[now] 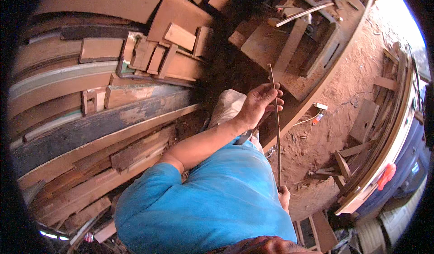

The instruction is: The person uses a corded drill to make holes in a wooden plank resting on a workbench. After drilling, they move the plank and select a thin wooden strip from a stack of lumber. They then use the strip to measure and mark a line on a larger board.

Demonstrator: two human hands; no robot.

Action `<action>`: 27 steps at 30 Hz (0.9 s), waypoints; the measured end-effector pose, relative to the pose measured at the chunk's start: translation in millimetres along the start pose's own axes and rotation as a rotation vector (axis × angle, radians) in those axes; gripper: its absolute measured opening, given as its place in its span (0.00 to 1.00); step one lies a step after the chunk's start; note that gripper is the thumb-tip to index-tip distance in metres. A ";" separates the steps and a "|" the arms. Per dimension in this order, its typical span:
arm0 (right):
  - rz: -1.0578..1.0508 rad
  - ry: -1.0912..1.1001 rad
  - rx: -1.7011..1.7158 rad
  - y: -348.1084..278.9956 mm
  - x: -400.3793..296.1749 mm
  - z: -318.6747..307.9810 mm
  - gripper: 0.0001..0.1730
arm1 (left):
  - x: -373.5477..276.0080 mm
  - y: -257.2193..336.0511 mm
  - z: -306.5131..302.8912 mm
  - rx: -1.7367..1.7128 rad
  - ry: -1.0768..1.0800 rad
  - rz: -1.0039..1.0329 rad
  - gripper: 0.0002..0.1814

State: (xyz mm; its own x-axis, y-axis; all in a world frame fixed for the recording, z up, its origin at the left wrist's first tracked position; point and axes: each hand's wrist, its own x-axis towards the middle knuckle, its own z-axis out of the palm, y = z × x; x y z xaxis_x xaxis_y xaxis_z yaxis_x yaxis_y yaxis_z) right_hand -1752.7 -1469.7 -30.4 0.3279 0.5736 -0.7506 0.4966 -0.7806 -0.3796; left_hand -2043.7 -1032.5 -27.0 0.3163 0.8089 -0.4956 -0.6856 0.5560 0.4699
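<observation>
A long, thin, slightly bent strip [278, 135], apparently wood, runs almost straight up the picture beside the blue shirt. My left hand [259, 104] holds it below its upper tip, between thumb and fingers, with the other fingers partly spread. At the strip's lower end is my right hand [284, 199], closed around it close to the right side of my torso and partly hidden by the shirt. Just beyond my left hand stands a dusty wooden workbench [291, 84] with a slotted wooden piece [320, 50] on it.
Stacked boards [101, 118] and short wood blocks [179, 37] fill the left. Offcuts [322, 3] lie on the bench's far part. On the dusty ground at right are a white power socket block [320, 106] with a cable and a pile of wood scraps [366, 125] beside long boards.
</observation>
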 end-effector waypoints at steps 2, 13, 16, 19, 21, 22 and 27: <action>-0.002 -0.006 0.096 -45.4 -7.2 -8.0 0.16 | 5.4 -12.4 -15.2 -0.040 0.033 -0.057 0.19; 0.057 -0.042 0.039 -26.8 17.4 -25.0 0.14 | 8.7 24.7 -29.0 0.034 0.137 0.087 0.23; 0.069 -0.067 -0.001 -33.4 13.9 -18.0 0.18 | -0.5 31.4 -17.5 0.067 0.057 0.101 0.24; 0.003 -0.030 -0.021 -54.0 6.6 -5.5 0.20 | -12.5 35.3 -5.4 0.093 -0.010 0.121 0.24; 0.011 -0.041 -0.035 -52.9 4.0 2.9 0.21 | -22.1 35.0 2.2 0.096 -0.048 0.116 0.23; 0.009 -0.026 -0.031 -43.8 3.4 10.9 0.21 | -28.8 33.8 5.9 0.092 -0.090 0.122 0.22; 0.034 -0.001 -0.055 -9.7 0.0 46.6 0.17 | -57.5 23.0 25.4 0.095 -0.448 0.143 0.16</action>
State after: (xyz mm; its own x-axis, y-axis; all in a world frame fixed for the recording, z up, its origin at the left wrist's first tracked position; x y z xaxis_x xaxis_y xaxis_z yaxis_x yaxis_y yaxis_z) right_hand -1795.0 -1473.6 -51.9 0.3447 0.5463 -0.7634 0.5286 -0.7850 -0.3231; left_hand -2061.0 -1061.4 30.9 0.4885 0.8699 -0.0675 -0.6867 0.4310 0.5853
